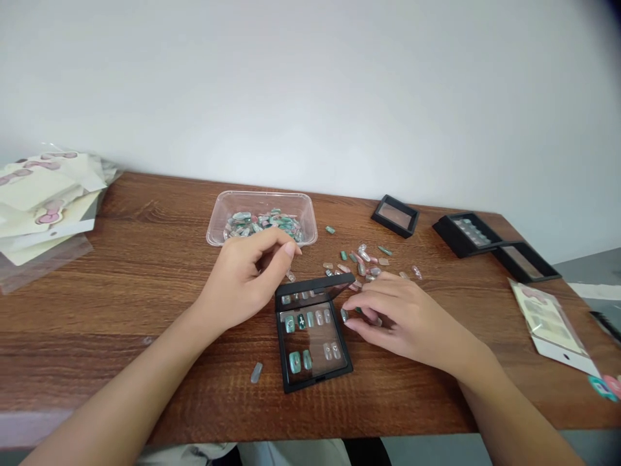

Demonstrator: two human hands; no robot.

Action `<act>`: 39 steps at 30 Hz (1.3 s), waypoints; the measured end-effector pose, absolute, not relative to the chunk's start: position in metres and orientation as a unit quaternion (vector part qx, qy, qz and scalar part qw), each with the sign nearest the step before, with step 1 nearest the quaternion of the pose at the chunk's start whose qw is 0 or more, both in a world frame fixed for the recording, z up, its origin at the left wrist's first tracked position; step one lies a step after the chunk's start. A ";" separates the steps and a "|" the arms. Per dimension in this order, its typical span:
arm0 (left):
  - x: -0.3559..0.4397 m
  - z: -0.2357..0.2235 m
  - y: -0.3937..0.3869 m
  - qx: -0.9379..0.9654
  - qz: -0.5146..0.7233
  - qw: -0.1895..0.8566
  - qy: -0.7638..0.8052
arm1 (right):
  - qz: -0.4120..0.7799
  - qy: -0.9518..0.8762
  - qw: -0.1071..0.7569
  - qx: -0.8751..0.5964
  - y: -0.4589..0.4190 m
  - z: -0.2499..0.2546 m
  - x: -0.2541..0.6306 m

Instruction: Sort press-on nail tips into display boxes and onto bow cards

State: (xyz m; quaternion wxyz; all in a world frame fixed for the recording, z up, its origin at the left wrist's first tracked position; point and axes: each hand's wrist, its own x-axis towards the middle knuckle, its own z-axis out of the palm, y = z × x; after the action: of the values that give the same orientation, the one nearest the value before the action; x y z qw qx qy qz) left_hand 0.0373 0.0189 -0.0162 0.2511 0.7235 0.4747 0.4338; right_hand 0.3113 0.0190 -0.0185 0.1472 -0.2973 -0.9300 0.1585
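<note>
A black-framed case (315, 382) stands open on the table, its lid tilted up at the back. Inside lie two rows of press-on nails (295, 362) in green and clear tones, with a gap in the front row. My right hand (392, 314) is beside the case's right edge, a small shiny press-on nail (344, 315) pinched between thumb and finger. My left hand (257, 272) hovers behind the case's left corner, thumb and index finger pressed together; whatever they hold, if anything, I cannot make out. One loose clear nail (256, 373) lies left of the case.
A clear plastic tub (213, 217) full of nails stands near the wall. Loose nails (363, 255) are scattered behind my right hand. Farther right are a closed black case (412, 223), an open one (449, 236) and a packaged card (553, 323). Packaged cards (53, 194) pile up at left.
</note>
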 end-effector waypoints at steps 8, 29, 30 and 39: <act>0.037 -0.014 0.018 0.724 0.439 0.250 0.469 | 0.158 -0.946 0.179 -0.220 -0.006 -0.020 0.287; 0.037 -0.013 0.018 0.727 0.435 0.261 0.463 | 0.135 -0.954 0.157 -0.216 -0.012 -0.022 0.285; 0.037 -0.013 0.018 0.729 0.430 0.269 0.459 | 0.136 -0.955 0.152 -0.217 -0.012 -0.021 0.286; 0.030 -0.006 0.020 0.789 0.342 0.295 0.416 | 0.099 -0.970 0.105 -0.197 -0.011 -0.026 0.286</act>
State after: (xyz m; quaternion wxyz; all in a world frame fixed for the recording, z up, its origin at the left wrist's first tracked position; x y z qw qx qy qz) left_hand 0.0303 0.0204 -0.0059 0.2951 0.7891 0.4165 0.3418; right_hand 0.2862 -0.0114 -0.0258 0.1048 -0.1971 -0.9697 0.0992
